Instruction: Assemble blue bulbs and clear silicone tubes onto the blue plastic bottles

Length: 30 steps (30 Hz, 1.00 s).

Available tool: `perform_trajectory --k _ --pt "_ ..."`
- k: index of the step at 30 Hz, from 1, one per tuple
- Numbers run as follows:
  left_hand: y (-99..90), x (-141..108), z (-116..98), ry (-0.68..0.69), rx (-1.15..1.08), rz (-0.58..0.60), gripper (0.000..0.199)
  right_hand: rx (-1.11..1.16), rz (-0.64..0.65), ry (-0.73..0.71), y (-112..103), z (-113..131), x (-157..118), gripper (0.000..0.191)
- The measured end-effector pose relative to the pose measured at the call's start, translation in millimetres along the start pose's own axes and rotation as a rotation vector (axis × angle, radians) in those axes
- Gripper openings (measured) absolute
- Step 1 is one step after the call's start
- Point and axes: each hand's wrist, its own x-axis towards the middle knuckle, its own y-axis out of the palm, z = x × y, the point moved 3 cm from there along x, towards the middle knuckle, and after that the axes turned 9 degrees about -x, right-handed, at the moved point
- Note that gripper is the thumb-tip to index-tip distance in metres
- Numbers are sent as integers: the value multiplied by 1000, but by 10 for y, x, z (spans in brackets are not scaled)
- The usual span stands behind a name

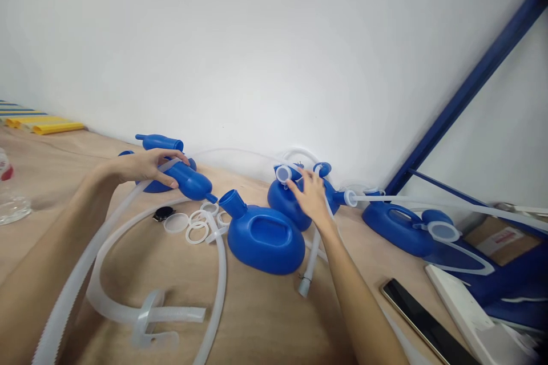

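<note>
the left hand (pixel 149 166) grasps the funnel (pixel 192 181) at nine o'clock, likely light, stiff and slippery, best held round its wide body, while the right hand (pixel 314 197) is over the rear bottle (pixel 283 201) toward six, its grip impossible to tell.
</note>
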Motion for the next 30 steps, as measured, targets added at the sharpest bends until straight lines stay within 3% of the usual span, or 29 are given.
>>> perform_trajectory --k 2,5,7,12,15,19,22,24,27,30 --pt "15 9 32 0 -37 63 75 -131 -116 214 -14 -258 29 80" --pt "31 44 85 42 -76 91 83 -147 52 348 22 -540 36 83" --pt "41 76 94 113 -91 55 87 -93 105 364 15 -635 36 69" --pt "92 154 27 292 15 -50 78 -24 -205 345 -204 -633 76 52" --pt "136 189 -43 329 -60 -79 76 187 -227 254 -370 -555 114 40" --pt "244 193 -227 335 -241 -90 80 775 -28 151 -597 -372 74 45" --pt "365 161 -439 400 -202 -193 77 911 214 44 -751 -125 -43 53" --pt "496 137 -573 439 -200 -206 74 883 415 -53 -809 69 -140 58" --pt "762 83 -755 487 -256 -76 68 680 661 -153 -800 308 -257 60" --pt "1006 -25 -935 544 -275 52 63 404 685 -234 -695 429 -276 60"
